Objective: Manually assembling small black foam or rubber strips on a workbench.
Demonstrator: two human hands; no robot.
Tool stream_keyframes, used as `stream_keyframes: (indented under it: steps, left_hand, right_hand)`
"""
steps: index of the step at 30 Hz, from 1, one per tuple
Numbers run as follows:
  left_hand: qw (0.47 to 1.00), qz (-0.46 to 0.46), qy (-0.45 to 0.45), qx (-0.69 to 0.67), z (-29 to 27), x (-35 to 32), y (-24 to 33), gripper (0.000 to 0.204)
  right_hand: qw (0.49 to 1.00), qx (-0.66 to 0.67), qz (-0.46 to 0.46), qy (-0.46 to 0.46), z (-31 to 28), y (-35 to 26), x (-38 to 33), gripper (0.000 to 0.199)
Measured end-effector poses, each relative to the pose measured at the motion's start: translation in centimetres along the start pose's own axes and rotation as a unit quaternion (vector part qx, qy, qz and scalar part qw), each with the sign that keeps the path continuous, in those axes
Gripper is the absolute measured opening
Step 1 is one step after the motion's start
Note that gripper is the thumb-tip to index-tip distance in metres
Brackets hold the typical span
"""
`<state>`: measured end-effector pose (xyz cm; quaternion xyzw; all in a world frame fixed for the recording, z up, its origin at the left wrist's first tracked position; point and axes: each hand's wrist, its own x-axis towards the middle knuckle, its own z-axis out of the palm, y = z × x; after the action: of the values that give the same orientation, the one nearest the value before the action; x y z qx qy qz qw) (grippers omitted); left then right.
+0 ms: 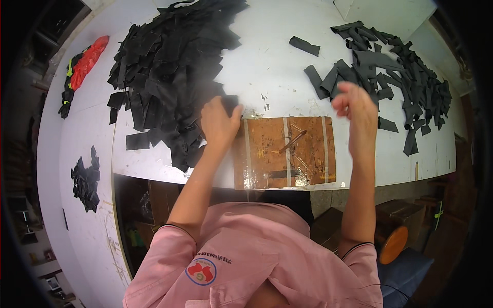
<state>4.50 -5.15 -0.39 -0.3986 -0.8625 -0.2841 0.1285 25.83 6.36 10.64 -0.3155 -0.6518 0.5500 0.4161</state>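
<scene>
1. The left hand [221,122] touches a black piece [231,104], left of the frame's centre; its grip cannot be told
2. The right hand [355,108], blurred, hovers beside dark strips [371,58], upper right; grip unclear

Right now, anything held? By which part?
Left hand is at a black fabric piece; grip can't be told. Right hand, blurred, shows nothing held.

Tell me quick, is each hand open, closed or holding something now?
Left hand: at the black pile; can't tell whether it's gripping a piece.
Right hand: blurred, fingers partly curled; can't tell whether it holds anything.
</scene>
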Motion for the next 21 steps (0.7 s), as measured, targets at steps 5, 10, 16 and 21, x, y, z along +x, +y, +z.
stream_keyframes:
  steps: [5, 10, 16, 21]
  left_hand:
    - [0.989, -0.016, -0.078, 0.128, 2.3, 1.8, -1.2, 0.026]
    - [0.993, -0.017, -0.095, 0.065, 2.5, 2.5, -3.0, 0.012]
    - [0.984, -0.051, -0.132, -0.109, 0.6, 3.7, -4.5, 0.011]
    - [0.913, -0.050, -0.144, -0.378, -5.5, 2.7, -0.9, 0.006]
  right_hand:
    - [0.989, 0.024, 0.132, -0.054, 1.6, 3.5, -6.8, 0.028]
    - [0.973, -0.062, 0.146, -0.170, 3.9, 3.2, -10.0, 0.023]
    - [0.957, -0.099, 0.118, -0.245, 5.7, 2.6, -10.5, 0.019]
    - [0.973, -0.170, -0.048, -0.148, 6.2, 2.0, -10.6, 0.017]
